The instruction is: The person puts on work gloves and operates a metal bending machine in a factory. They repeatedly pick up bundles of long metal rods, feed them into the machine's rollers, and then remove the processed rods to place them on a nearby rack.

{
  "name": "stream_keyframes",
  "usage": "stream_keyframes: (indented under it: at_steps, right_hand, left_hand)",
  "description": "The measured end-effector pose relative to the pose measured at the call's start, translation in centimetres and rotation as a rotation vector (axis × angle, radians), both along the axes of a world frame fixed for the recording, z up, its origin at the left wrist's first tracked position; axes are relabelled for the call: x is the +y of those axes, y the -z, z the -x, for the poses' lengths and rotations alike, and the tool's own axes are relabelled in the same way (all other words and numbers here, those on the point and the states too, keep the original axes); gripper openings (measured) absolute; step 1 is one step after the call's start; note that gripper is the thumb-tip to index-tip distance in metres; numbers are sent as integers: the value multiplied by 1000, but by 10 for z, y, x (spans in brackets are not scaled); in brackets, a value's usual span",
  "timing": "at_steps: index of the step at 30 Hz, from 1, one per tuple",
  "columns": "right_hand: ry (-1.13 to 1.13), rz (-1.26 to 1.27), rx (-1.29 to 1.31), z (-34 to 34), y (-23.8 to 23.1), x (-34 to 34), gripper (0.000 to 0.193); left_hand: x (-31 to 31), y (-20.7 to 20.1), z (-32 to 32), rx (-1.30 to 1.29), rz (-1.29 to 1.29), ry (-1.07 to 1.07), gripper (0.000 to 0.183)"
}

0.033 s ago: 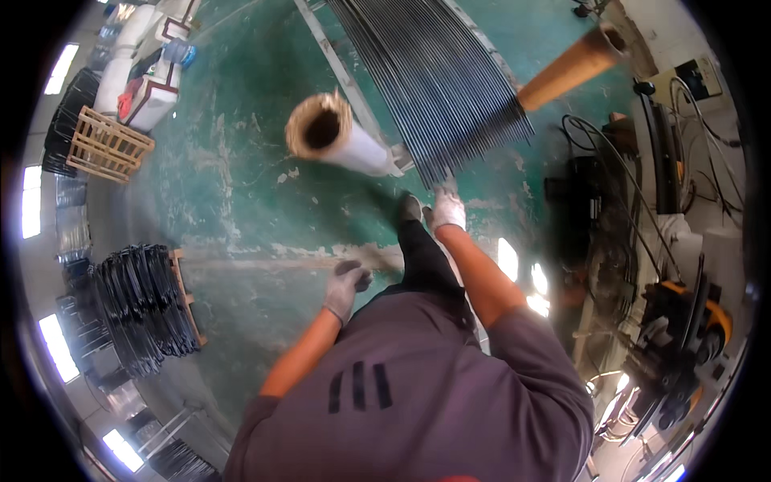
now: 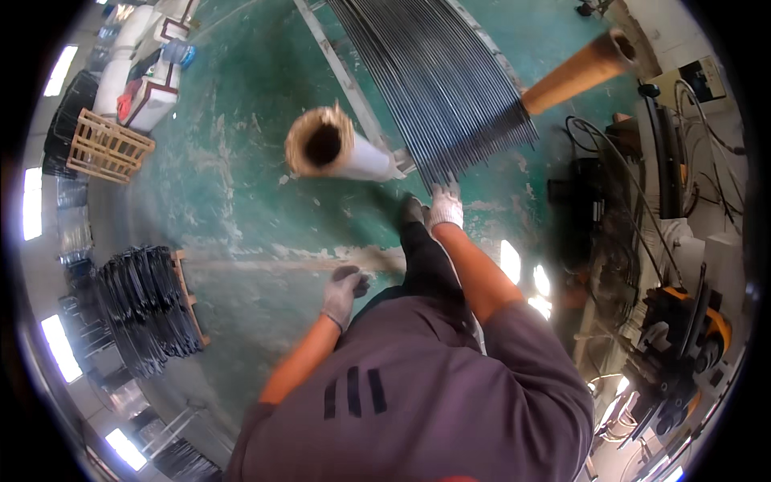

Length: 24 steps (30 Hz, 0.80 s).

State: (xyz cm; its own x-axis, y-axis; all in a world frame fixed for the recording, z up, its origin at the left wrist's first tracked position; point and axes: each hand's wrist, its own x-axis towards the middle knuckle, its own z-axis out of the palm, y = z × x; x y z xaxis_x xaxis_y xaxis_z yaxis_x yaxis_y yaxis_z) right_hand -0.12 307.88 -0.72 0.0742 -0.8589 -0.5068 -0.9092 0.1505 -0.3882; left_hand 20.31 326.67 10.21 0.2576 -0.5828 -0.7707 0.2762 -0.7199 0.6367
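Long thin dark metal rods (image 2: 438,84) lie side by side on a rack, their uneven near ends toward me. At those ends is my right hand (image 2: 446,207) in a whitish glove, fingers stretched forward and fingertips against or just beside the rod tips; exact contact is hard to make out. My left hand (image 2: 344,292), in a grey-stained glove, hangs over the floor left of my leg. Its fingers are loosely curled in, and nothing shows in them.
A white-wrapped roll with a cardboard core (image 2: 365,157) stands left of the rods, a brown cardboard tube (image 2: 574,74) at their right. Dark bundled coils (image 2: 146,309) and a wooden pallet (image 2: 108,145) are at left. Machinery with cables (image 2: 683,337) lines the right side.
My right hand has shifted slightly at the rod ends, its fingers now showing straighter. The left hand stays nearly in place.
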Motion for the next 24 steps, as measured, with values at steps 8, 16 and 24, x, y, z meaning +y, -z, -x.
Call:
stream_keyframes:
  at_steps: [8,16,24]
  right_hand:
    - [37,193,386,-61,76,-52,28]
    - [130,68,450,-81,88,-68,18]
    - [329,-457,-39,-52,-26,-52,48]
  left_hand:
    - [-41,-2,-84,-367,288,22,36]
    - [19,95,-105,-476,199,647,51]
    - [-76,60,-66,-74,169,558,36]
